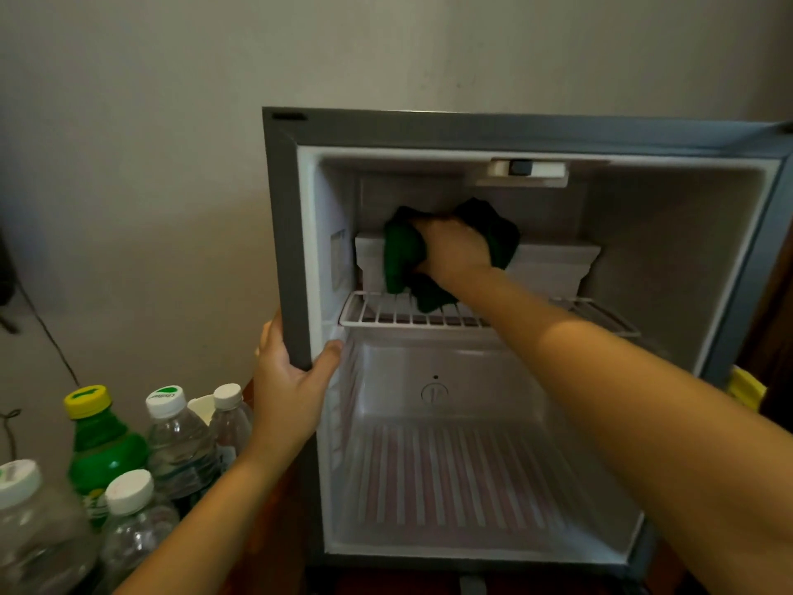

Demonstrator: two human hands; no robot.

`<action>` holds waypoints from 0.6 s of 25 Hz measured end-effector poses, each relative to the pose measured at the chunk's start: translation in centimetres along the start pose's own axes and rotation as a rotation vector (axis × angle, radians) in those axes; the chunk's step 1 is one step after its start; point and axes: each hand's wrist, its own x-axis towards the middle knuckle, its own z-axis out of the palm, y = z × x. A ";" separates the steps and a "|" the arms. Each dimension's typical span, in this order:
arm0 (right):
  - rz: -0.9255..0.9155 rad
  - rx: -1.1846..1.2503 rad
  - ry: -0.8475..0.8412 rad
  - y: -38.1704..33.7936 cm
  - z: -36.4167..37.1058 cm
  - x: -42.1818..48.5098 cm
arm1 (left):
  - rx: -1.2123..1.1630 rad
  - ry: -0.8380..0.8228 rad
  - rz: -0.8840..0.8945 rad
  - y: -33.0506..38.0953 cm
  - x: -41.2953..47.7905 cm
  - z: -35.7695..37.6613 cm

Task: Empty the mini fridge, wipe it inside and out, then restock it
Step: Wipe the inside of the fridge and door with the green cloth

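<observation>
We record the cloth (401, 255) in the right hand (455, 249) as matt green fabric. Below that hand, the wire shelf (386, 314) looks like white-coated metal. The mini fridge (286, 251) casing is matt grey and its liner (472, 474) is smooth white plastic. The bottles (180, 448) left of the left hand (292, 375) are clear glossy plastic.

- The right hand's (455, 246) fingertips are buried in the green cloth (401, 255), out of sight.
- Cloth and forearm cover the middle of the white tray (553, 261) and part of the wire shelf (386, 313).
- The mini fridge (287, 234) runs off the right edge.
- The nearest clear bottle (38, 534) is cut by the frame's corner; the bottle labels are too blurred to read.
- A yellow thing (746, 386) by the fridge's right wall is mostly hidden — unidentifiable.
</observation>
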 end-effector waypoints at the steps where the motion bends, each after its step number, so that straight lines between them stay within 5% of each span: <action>1: 0.050 0.007 -0.002 1.7 -0.6 -0.7 | -0.002 -0.004 -0.001 0.1 0.0 0.0; 6: 0.285 -0.071 0.071 7.3 -2.3 -4.2 | -0.030 0.006 0.021 0.3 -0.2 0.3; 15: -0.020 -0.077 0.182 -6.1 2.0 1.7 | -0.036 0.059 0.032 0.1 0.0 0.7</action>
